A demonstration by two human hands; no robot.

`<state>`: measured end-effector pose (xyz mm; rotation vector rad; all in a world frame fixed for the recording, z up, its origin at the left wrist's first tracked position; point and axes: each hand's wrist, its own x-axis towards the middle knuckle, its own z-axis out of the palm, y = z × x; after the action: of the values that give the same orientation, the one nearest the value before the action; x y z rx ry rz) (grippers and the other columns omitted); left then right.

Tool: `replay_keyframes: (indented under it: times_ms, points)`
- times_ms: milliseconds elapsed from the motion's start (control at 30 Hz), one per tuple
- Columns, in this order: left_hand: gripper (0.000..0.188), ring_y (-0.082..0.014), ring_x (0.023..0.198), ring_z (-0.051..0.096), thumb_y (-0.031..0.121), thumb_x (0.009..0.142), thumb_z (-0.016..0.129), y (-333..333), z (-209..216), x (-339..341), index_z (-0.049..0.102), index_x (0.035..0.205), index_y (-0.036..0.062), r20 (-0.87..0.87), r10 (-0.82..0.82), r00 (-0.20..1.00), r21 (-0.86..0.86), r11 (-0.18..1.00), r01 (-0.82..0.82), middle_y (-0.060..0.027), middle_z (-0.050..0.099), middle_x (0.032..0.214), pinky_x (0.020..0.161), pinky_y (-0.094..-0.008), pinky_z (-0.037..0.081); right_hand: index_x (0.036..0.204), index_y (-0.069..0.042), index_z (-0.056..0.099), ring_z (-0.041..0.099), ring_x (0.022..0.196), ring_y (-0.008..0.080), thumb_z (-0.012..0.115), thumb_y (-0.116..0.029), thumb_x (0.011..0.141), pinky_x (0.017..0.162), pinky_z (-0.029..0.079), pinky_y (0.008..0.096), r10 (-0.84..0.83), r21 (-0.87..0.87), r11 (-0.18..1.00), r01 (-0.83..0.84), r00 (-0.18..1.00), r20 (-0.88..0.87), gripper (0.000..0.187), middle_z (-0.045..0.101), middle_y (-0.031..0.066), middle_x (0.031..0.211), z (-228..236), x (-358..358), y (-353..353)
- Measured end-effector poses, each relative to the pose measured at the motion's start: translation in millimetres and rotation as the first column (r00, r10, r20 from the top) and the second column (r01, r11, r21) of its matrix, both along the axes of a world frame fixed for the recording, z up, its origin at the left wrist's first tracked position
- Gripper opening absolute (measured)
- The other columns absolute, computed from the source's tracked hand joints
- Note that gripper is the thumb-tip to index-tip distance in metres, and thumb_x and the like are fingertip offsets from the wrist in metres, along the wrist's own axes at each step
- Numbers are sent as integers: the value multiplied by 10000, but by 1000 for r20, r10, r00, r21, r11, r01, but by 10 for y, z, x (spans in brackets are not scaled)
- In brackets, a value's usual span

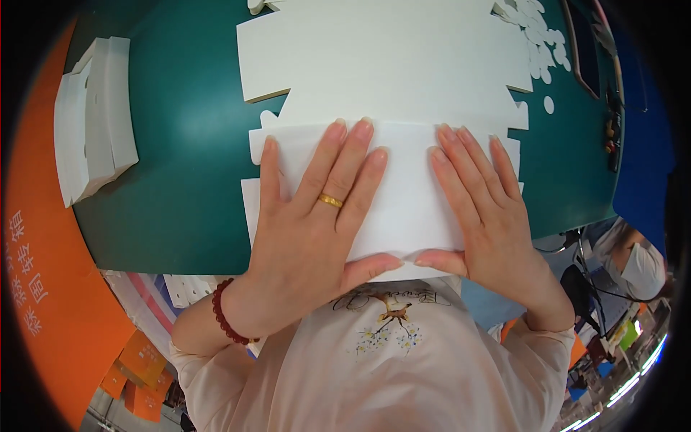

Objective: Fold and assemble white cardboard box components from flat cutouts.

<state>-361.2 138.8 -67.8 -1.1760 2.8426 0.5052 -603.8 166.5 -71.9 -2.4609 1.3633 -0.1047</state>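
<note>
A white cardboard panel (407, 194) lies under both my palms at the near edge of the table. My left hand (309, 187) rests flat on it with the fingers stretched out; it wears a gold ring and a dark red beaded bracelet. Also flat, with spread fingers, my right hand (486, 194) presses the panel's right side. Both thumbs point inward along its near edge, their tips close together. Beyond the fingertips extends a stack of white die-cut box blanks (389, 57) with notched edges and tabs. Whether the panel joins the topmost blank I cannot tell.
Folded white boxes (97, 119) stand at the left of the green table (187, 144). Small white oval cut-outs (533, 36) lie scattered at the far right, beside a phone (581, 50). An orange surface (43, 252) borders the left. Another person's arm (626, 252) shows at the right.
</note>
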Motion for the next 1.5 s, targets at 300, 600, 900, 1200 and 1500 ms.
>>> replay_keyframes:
  times_ms: [300,600,900,1200,1500]
  points:
    - [611,-390,1410,345,13,828,550,-27,114,977,444,1430,38,-506,163,847,81,987,-141,-174,378,1525,1137,-484,283,1461,-77,413,303,1442,341,489,35,859,1162,289,441,-134,-132,971,198,913,385,617,342,146,1547,117,-927,40]
    - [607,-352,1300,492,-99,769,589,-40,-40,885,583,1323,149,-87,-108,990,-443,894,59,-96,496,1447,1073,-497,394,1417,-165,487,269,1464,328,715,86,682,1175,272,495,-166,25,986,164,962,215,809,373,94,1543,165,-849,235]
    - [329,-225,1163,587,82,894,583,-575,310,840,635,1216,31,-532,192,824,325,946,-11,-102,638,1244,1009,-342,429,1169,-74,684,598,1145,231,641,-386,905,1006,445,382,-271,151,962,225,771,577,411,658,117,1190,-24,-1141,-347]
    - [444,-92,693,604,451,882,663,-1340,38,409,667,973,17,-302,606,736,478,764,-433,-33,666,812,601,-233,475,1054,-27,650,586,688,64,732,-480,834,549,436,182,-622,323,782,533,693,364,510,653,36,811,-141,-776,-1205]
    - [431,-186,589,604,406,846,646,-1408,-63,398,668,887,-22,-182,547,817,248,829,-501,-93,654,695,566,-323,499,738,-70,510,596,616,137,731,-411,851,550,469,255,-559,78,829,554,827,64,421,580,81,644,96,-598,-1252]
